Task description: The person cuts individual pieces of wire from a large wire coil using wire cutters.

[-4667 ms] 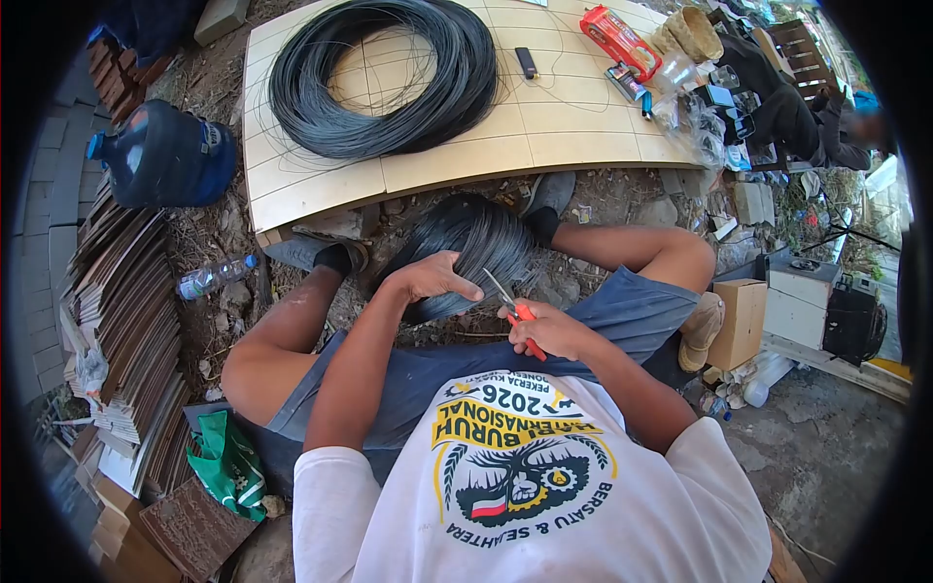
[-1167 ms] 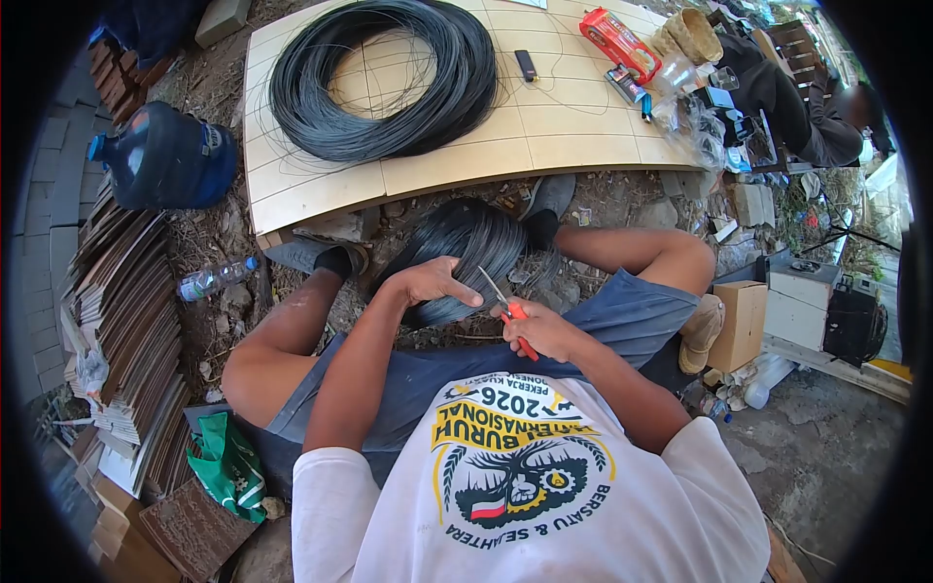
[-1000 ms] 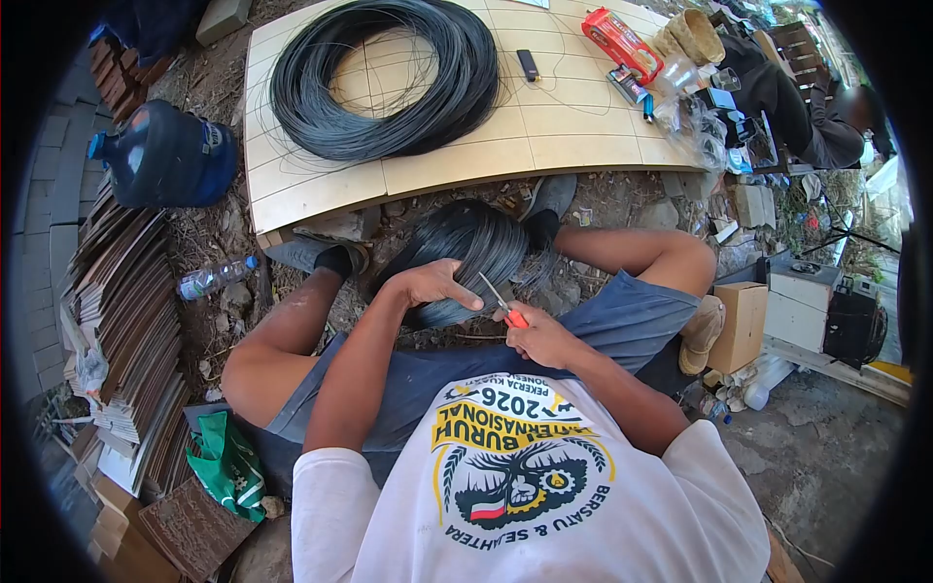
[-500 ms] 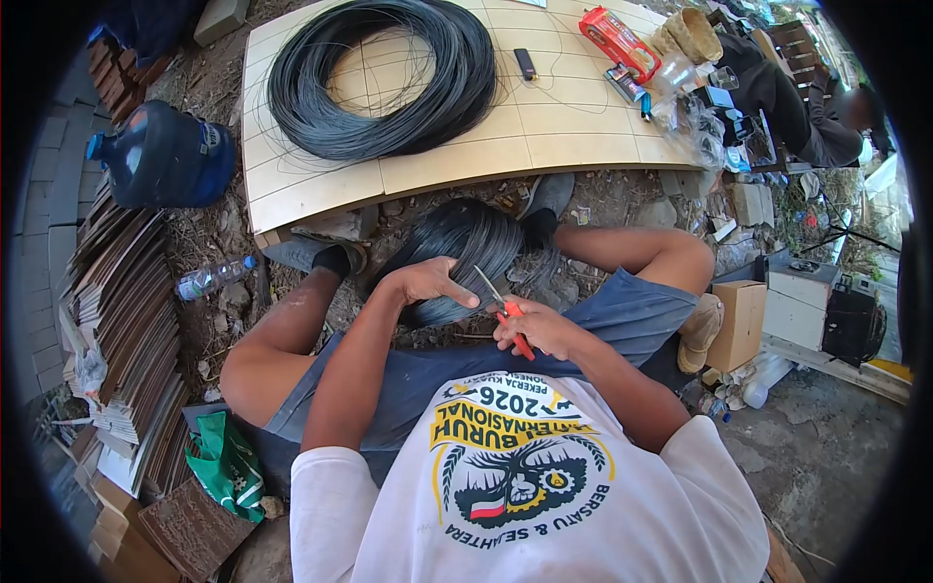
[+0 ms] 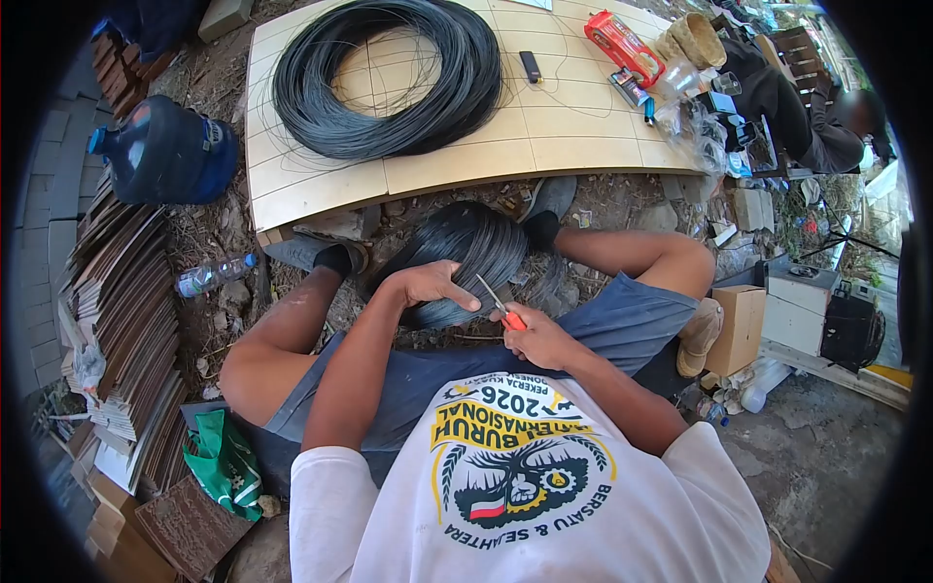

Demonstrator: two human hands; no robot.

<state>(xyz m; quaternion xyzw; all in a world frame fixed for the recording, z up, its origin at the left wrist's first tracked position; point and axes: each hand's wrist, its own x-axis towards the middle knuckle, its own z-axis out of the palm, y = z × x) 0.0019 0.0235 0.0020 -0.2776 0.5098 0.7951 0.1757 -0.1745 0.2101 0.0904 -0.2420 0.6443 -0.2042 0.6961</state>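
the right hand [image 5: 540,340] clamps red-handled metal scissors [image 5: 515,321]. the left hand [image 5: 428,285] touches a black thin-strand bundle [image 5: 476,236]; its grip i cannot tell.

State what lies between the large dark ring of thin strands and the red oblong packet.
In the head view, a small black rectangular object lies between the ring and packet on the pale tabletop, with a thin strand curving beside it.
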